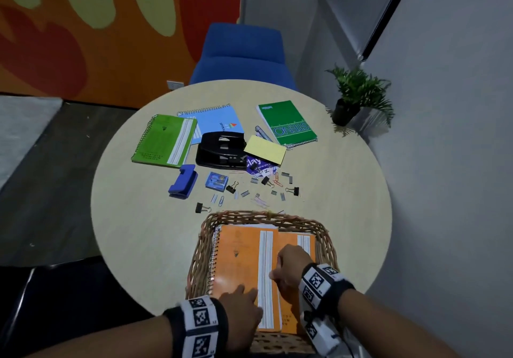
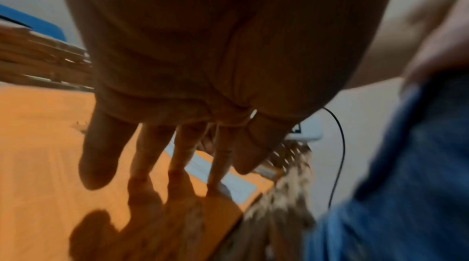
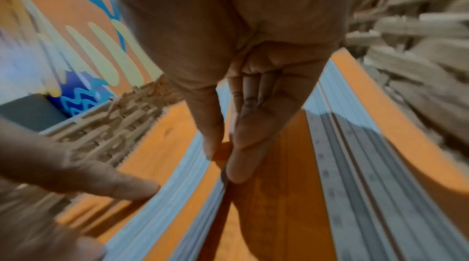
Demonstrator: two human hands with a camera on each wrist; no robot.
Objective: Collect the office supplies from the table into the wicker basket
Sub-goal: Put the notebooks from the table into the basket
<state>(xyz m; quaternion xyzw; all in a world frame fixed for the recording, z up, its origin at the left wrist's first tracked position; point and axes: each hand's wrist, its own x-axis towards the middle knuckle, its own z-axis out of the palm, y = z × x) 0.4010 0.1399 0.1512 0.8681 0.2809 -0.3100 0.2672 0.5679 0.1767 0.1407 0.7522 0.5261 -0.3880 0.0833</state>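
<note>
Leftmost, left hand (image 1: 243,300) lies flat on the upper orange notebook (image 1: 238,263), fingers (image 2: 142,165) straight and slightly spread; both orange notebooks sit inside the wicker basket (image 1: 200,249) at the table's (image 1: 133,246) near edge; right hand (image 1: 290,267) pinches that notebook's right edge, thumb and fingers (image 3: 243,157) together; green notebook (image 1: 163,141), hole punch (image 1: 220,149) and clips lie beyond.

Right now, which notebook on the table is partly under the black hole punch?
The blue spiral notebook: the hole punch overlaps its near edge. Both green ones lie clear.
</note>
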